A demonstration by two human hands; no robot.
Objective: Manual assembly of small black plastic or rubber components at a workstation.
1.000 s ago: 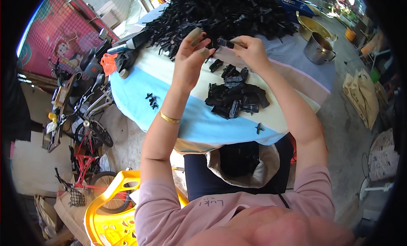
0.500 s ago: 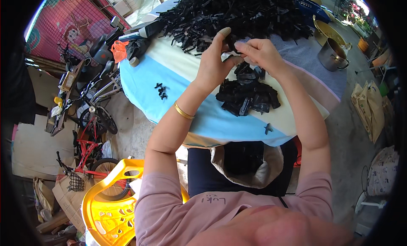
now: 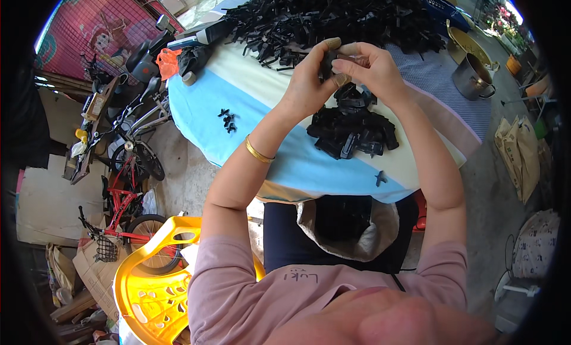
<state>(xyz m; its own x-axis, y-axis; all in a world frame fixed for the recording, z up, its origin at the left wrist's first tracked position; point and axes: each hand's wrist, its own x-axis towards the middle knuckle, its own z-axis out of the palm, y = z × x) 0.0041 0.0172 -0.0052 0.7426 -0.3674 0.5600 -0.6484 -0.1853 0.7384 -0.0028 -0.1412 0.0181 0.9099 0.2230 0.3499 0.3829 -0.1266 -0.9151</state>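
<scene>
My left hand (image 3: pixel 312 77) and my right hand (image 3: pixel 377 74) meet over the table, fingertips close together. Between the left thumb and forefinger sits a small dark plastic piece (image 3: pixel 327 64), partly covered by the fingers. The right fingers are bent in at its side; what they pinch is mostly hidden. Tan covers wrap some of the fingertips. Just beyond the hands spreads a large heap of black plastic pieces (image 3: pixel 339 18). Below them, nearer my body, lies a smaller pile of black clip-like pieces (image 3: pixel 354 131). Small black scraps (image 3: pixel 226 120) rest on the cloth to the left, and another scrap (image 3: pixel 380 178) near the front edge.
A striped cloth (image 3: pixel 202 119) covers the table. An open fabric bag (image 3: pixel 380 241) with dark contents sits in my lap. At the right stand a metal pot (image 3: pixel 473 77) and a yellowish basin (image 3: pixel 464 45). A yellow chair (image 3: pixel 160 273) and a red bicycle (image 3: pixel 122 202) are on the left.
Both hands have shifted slightly to the right and drawn closer together. The right fingers have curled more around the spot where they meet the left ones.
</scene>
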